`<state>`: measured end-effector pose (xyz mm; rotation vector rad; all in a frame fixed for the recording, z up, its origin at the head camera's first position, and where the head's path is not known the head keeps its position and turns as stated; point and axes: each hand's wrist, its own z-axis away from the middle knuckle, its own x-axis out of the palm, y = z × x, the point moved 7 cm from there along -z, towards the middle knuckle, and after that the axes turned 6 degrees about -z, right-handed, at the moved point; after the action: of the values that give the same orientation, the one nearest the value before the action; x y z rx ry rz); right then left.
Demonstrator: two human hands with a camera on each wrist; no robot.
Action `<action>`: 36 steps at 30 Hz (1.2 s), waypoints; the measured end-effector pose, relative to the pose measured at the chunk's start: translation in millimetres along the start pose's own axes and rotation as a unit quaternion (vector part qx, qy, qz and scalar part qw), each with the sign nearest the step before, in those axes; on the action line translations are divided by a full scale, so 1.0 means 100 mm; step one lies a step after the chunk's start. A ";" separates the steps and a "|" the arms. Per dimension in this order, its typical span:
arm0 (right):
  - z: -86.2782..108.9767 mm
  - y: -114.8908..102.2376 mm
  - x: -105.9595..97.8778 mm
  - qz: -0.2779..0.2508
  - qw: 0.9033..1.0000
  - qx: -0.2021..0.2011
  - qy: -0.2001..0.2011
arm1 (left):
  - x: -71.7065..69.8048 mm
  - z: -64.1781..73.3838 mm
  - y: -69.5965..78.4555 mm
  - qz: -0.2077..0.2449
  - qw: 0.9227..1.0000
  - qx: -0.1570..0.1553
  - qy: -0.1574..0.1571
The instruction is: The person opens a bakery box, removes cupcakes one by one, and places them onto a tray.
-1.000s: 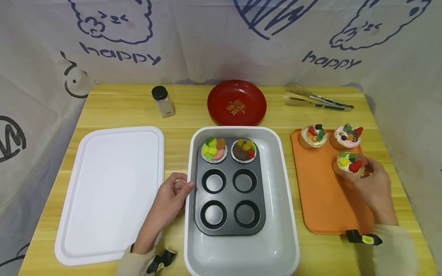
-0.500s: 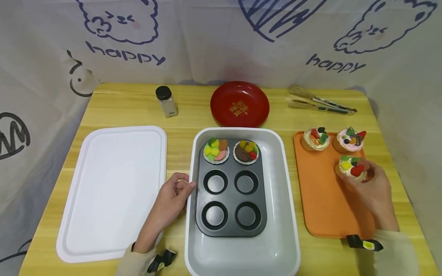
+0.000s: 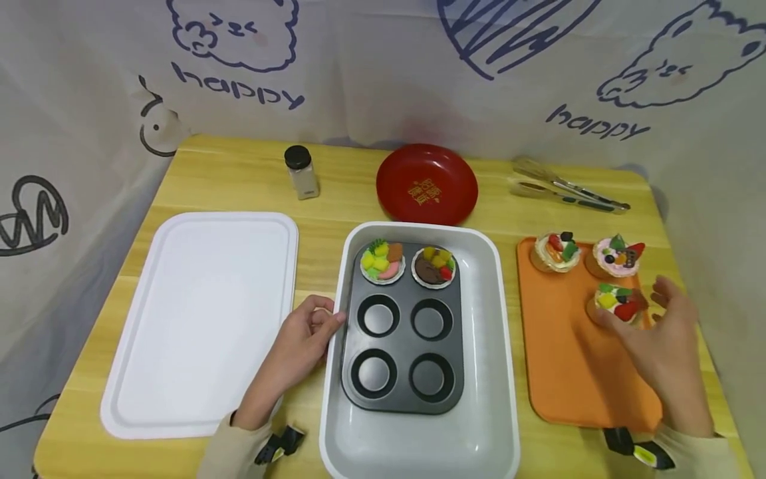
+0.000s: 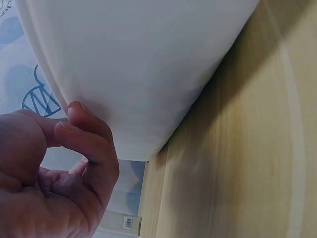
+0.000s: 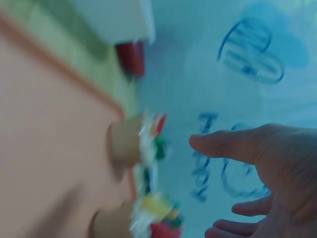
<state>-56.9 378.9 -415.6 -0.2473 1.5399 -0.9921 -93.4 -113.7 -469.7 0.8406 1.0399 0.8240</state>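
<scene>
My left hand (image 3: 304, 342) pinches the left rim of a deep white tub (image 3: 487, 372), thumb on top; in the left wrist view its curled fingers (image 4: 94, 148) press the outer wall. Inside the tub lies a dark muffin pan (image 3: 407, 339). Two fruit-topped cupcakes, one with yellow pieces (image 3: 382, 263) and one chocolate (image 3: 433, 267), fill its far cups. On the orange tray (image 3: 568, 372) stand three cupcakes, including a strawberry-and-cream one (image 3: 616, 303) nearest my right hand (image 3: 664, 352). That hand's fingers are spread; in the right wrist view the thumb (image 5: 223, 144) is apart from the cupcakes.
A white tray or lid (image 3: 203, 326) lies left of the tub. Behind stand a black-capped shaker jar (image 3: 302, 173), a red plate (image 3: 427, 183) partly behind the tub's far rim, and metal tongs (image 3: 568, 189). A printed cloth (image 3: 371, 80) hangs beyond the table.
My right hand has let go of the strawberry cupcake on the orange tray and drawn off to the right, fingers spreading. The left hand keeps its hold on the tub. The head view has shifted slightly.
</scene>
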 end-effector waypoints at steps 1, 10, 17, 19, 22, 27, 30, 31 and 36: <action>0.02 -0.09 0.00 -0.008 1.000 -0.013 0.001 | 0.00 0.00 0.00 0.000 1.000 0.000 -0.002; 0.20 -0.91 0.20 -0.048 0.983 -0.176 -0.018 | 0.00 0.00 0.01 0.007 1.000 -0.007 -0.001; 0.20 -1.32 0.63 -0.079 0.972 -0.198 -0.097 | 0.00 0.00 0.00 0.005 1.000 -0.004 0.000; 0.18 -1.41 0.77 -0.069 0.971 -0.194 -0.121 | 0.00 0.00 -0.01 0.007 1.000 -0.004 -0.001; 0.13 -1.52 0.99 -0.049 0.967 -0.191 -0.163 | 0.01 0.00 -0.02 0.009 1.000 -0.005 -0.002; 0.04 -1.61 1.34 -0.025 0.954 -0.191 -0.228 | 0.01 0.00 -0.03 0.013 1.000 -0.008 0.000; 0.01 -1.60 1.51 -0.008 0.948 -0.184 -0.259 | 0.01 0.00 -0.03 0.016 1.000 -0.007 -0.002; 0.01 -1.60 1.56 -0.004 0.946 -0.184 -0.268 | 0.01 0.00 -0.03 0.016 1.000 -0.007 -0.002; 0.02 -1.59 1.74 0.001 0.936 -0.191 -0.295 | 0.01 -0.01 -0.01 0.015 1.000 -0.003 -0.004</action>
<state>-158.5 166.0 -428.0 -0.7472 1.1556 -0.5300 -93.6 -113.4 -471.5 0.8558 1.0201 0.8479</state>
